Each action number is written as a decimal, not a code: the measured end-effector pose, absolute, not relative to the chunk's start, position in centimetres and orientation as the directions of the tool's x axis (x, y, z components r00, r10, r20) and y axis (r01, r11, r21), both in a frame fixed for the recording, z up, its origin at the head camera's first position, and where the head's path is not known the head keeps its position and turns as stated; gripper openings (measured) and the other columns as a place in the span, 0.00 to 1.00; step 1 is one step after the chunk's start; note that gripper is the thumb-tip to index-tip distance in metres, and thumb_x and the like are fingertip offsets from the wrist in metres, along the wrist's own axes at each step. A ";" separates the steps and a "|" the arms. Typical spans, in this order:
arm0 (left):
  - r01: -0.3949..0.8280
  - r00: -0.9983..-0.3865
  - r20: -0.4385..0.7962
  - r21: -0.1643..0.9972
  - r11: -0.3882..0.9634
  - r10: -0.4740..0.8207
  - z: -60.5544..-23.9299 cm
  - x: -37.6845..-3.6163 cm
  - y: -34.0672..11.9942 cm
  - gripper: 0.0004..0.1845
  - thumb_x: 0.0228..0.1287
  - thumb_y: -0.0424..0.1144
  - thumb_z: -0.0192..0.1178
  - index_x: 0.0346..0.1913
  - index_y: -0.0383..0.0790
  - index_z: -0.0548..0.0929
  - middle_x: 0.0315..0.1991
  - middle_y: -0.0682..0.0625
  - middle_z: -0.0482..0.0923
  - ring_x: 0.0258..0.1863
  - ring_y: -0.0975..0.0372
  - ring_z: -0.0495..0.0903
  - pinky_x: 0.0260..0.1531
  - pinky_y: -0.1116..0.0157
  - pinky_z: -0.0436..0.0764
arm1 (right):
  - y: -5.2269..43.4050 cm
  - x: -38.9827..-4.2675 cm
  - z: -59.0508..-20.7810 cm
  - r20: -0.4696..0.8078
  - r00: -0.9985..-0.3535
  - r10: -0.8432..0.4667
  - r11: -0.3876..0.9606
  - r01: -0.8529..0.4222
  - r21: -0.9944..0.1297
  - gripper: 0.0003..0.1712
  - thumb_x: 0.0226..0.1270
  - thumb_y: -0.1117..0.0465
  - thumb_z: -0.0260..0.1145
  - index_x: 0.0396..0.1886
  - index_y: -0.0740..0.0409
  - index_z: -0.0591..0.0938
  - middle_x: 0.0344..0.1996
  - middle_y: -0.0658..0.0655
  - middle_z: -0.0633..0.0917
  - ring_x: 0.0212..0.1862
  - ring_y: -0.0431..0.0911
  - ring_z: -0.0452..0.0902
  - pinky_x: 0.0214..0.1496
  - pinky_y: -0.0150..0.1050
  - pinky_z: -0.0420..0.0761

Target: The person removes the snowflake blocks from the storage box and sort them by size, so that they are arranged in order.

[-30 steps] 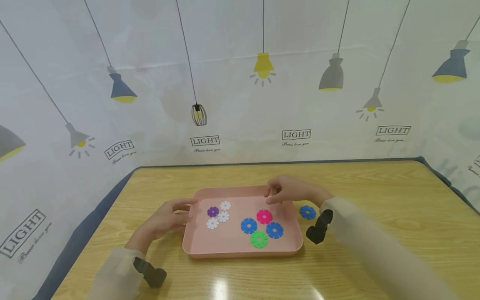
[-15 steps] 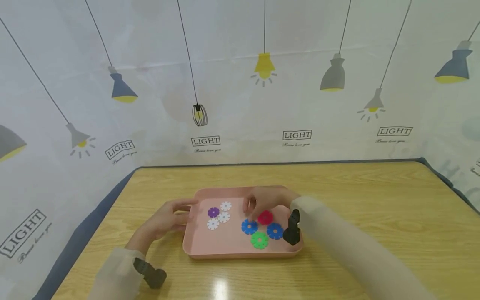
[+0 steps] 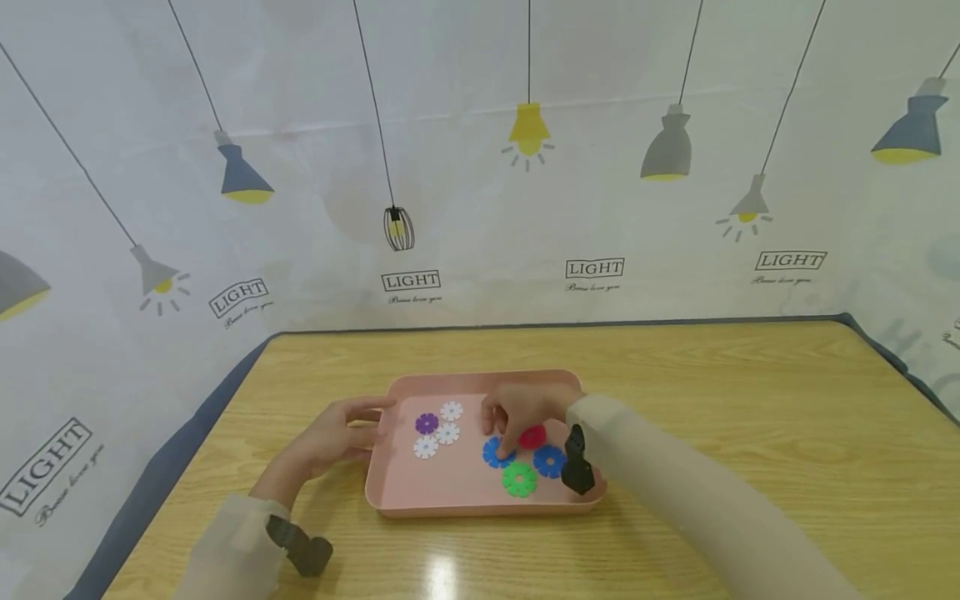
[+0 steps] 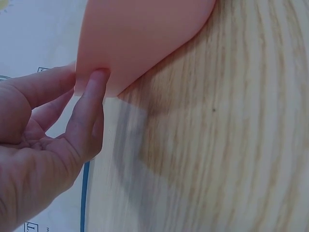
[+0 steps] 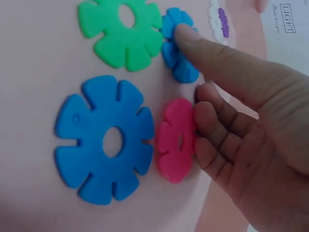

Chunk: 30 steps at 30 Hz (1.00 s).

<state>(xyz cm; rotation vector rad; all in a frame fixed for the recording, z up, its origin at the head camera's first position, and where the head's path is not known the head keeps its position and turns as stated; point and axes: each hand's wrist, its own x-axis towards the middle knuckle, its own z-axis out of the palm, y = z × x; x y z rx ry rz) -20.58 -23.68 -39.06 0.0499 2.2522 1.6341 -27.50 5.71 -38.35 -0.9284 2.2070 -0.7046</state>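
A big wooden desk [image 3: 712,392] fills the room in front of the person. On it sits a pink tray [image 3: 450,496], near the middle.

The left hand [image 3: 337,433] is at the tray's 9 o'clock side. Its thumb and fingers pinch the tray's rim (the left wrist view shows the thumb flat on the edge).

The right hand [image 3: 521,408] is over the tray. One finger is stretched out and presses down on a blue flower piece [image 5: 176,46]; the other fingers are curled against a pink flower piece [image 5: 175,140].

A bigger-looking blue flower piece [image 5: 106,140] lies at 9 o'clock from the pink one in the right wrist view. A green flower piece [image 3: 518,479] lies at the tray's 6 o'clock side.

Toward the tray's 10 o'clock corner are three white flower pieces [image 3: 447,433] and one purple flower piece [image 3: 426,423], close together.
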 end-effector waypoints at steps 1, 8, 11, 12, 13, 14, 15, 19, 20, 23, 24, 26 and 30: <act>-0.178 -0.936 -0.264 0.926 0.333 0.232 -39.0 -20.6 -23.7 0.26 0.63 0.27 0.53 0.65 0.34 0.65 0.60 0.33 0.63 0.47 0.52 0.75 0.43 0.57 0.79 | 5.7 -27.5 -38.4 -0.344 -0.552 -0.760 0.610 -0.424 -0.669 0.14 0.46 0.63 0.75 0.34 0.55 0.80 0.24 0.50 0.76 0.27 0.39 0.66 0.30 0.30 0.71; -0.180 -0.935 -0.265 0.927 0.328 0.235 -39.0 -20.7 -23.6 0.26 0.63 0.26 0.52 0.64 0.33 0.65 0.59 0.33 0.63 0.47 0.51 0.76 0.43 0.57 0.79 | 5.5 -27.3 -38.4 -0.352 -0.561 -0.749 0.636 -0.460 -0.619 0.11 0.47 0.60 0.75 0.28 0.52 0.80 0.24 0.48 0.76 0.27 0.39 0.67 0.30 0.30 0.70; -0.178 -0.935 -0.264 0.927 0.331 0.236 -39.0 -20.7 -23.7 0.26 0.63 0.26 0.53 0.64 0.33 0.66 0.59 0.32 0.63 0.47 0.51 0.75 0.44 0.57 0.79 | 5.4 -27.2 -38.3 -0.363 -0.568 -0.739 0.648 -0.452 -0.614 0.10 0.47 0.61 0.75 0.27 0.52 0.80 0.26 0.48 0.78 0.28 0.39 0.67 0.31 0.31 0.72; -0.177 -0.935 -0.263 0.927 0.332 0.237 -39.0 -20.7 -23.7 0.25 0.63 0.26 0.53 0.64 0.34 0.66 0.59 0.32 0.63 0.47 0.51 0.75 0.44 0.57 0.79 | 5.4 -27.2 -38.2 -0.367 -0.570 -0.735 0.653 -0.447 -0.611 0.10 0.47 0.61 0.75 0.27 0.52 0.81 0.26 0.48 0.78 0.28 0.39 0.67 0.32 0.31 0.72; -0.176 -0.935 -0.263 0.926 0.333 0.237 -39.1 -20.7 -23.7 0.25 0.63 0.26 0.53 0.64 0.34 0.66 0.59 0.33 0.63 0.48 0.51 0.75 0.45 0.57 0.79 | 5.4 -27.2 -38.2 -0.371 -0.572 -0.731 0.657 -0.444 -0.609 0.10 0.47 0.61 0.74 0.27 0.52 0.81 0.26 0.47 0.78 0.28 0.39 0.68 0.32 0.30 0.72; -0.176 -0.935 -0.263 0.927 0.332 0.237 -39.1 -20.7 -23.7 0.25 0.63 0.26 0.53 0.64 0.34 0.66 0.59 0.33 0.63 0.48 0.51 0.75 0.45 0.57 0.79 | 5.4 -27.2 -38.2 -0.374 -0.574 -0.729 0.660 -0.441 -0.609 0.10 0.47 0.61 0.74 0.27 0.53 0.80 0.26 0.47 0.78 0.28 0.39 0.68 0.32 0.30 0.73; -0.175 -0.935 -0.262 0.927 0.332 0.238 -39.1 -20.7 -23.7 0.25 0.63 0.26 0.53 0.64 0.34 0.66 0.59 0.33 0.64 0.48 0.51 0.75 0.45 0.57 0.79 | 5.4 -27.2 -38.2 -0.377 -0.575 -0.726 0.663 -0.440 -0.606 0.10 0.48 0.62 0.74 0.27 0.53 0.80 0.25 0.47 0.78 0.28 0.39 0.68 0.32 0.30 0.72; -0.171 -0.936 -0.258 0.929 0.329 0.241 -39.1 -20.7 -23.7 0.25 0.63 0.26 0.52 0.64 0.33 0.65 0.59 0.32 0.64 0.47 0.52 0.76 0.44 0.57 0.79 | 5.4 -27.2 -38.1 -0.383 -0.579 -0.720 0.672 -0.444 -0.593 0.10 0.48 0.61 0.74 0.27 0.54 0.80 0.24 0.46 0.77 0.26 0.38 0.67 0.29 0.29 0.71; -0.170 -0.935 -0.257 0.929 0.329 0.243 -39.1 -20.7 -23.7 0.25 0.63 0.26 0.52 0.64 0.33 0.65 0.59 0.32 0.64 0.47 0.52 0.76 0.44 0.57 0.79 | 5.4 -27.2 -38.1 -0.382 -0.581 -0.719 0.674 -0.448 -0.587 0.10 0.48 0.61 0.74 0.27 0.54 0.80 0.24 0.46 0.77 0.26 0.38 0.67 0.29 0.29 0.70; -0.169 -0.935 -0.256 0.930 0.326 0.244 -39.1 -20.7 -23.7 0.25 0.63 0.26 0.52 0.64 0.33 0.65 0.59 0.32 0.63 0.47 0.51 0.76 0.44 0.57 0.79 | 5.3 -27.1 -38.0 -0.378 -0.585 -0.718 0.678 -0.464 -0.570 0.11 0.47 0.61 0.75 0.27 0.54 0.79 0.24 0.46 0.77 0.26 0.38 0.67 0.28 0.29 0.70; -0.170 -0.936 -0.256 0.930 0.326 0.243 -39.1 -20.7 -23.7 0.25 0.63 0.25 0.52 0.64 0.33 0.65 0.59 0.32 0.63 0.47 0.51 0.76 0.44 0.57 0.79 | 5.3 -27.1 -38.0 -0.374 -0.587 -0.718 0.678 -0.471 -0.564 0.11 0.47 0.61 0.75 0.27 0.54 0.79 0.24 0.46 0.77 0.26 0.38 0.67 0.29 0.29 0.71; -0.172 -0.936 -0.258 0.929 0.328 0.239 -39.0 -20.7 -23.7 0.25 0.63 0.25 0.51 0.64 0.33 0.65 0.59 0.32 0.63 0.47 0.51 0.76 0.43 0.57 0.79 | 5.3 -26.9 -37.9 -0.362 -0.590 -0.722 0.676 -0.486 -0.555 0.11 0.47 0.61 0.75 0.27 0.55 0.79 0.24 0.46 0.77 0.26 0.38 0.68 0.30 0.30 0.72; -0.177 -0.937 -0.261 0.927 0.330 0.230 -39.0 -20.7 -23.6 0.25 0.63 0.25 0.52 0.64 0.33 0.66 0.59 0.32 0.63 0.47 0.51 0.76 0.43 0.57 0.79 | 5.3 -26.7 -37.7 -0.335 -0.600 -0.727 0.668 -0.503 -0.549 0.12 0.46 0.61 0.75 0.26 0.55 0.78 0.24 0.46 0.76 0.27 0.39 0.68 0.31 0.31 0.73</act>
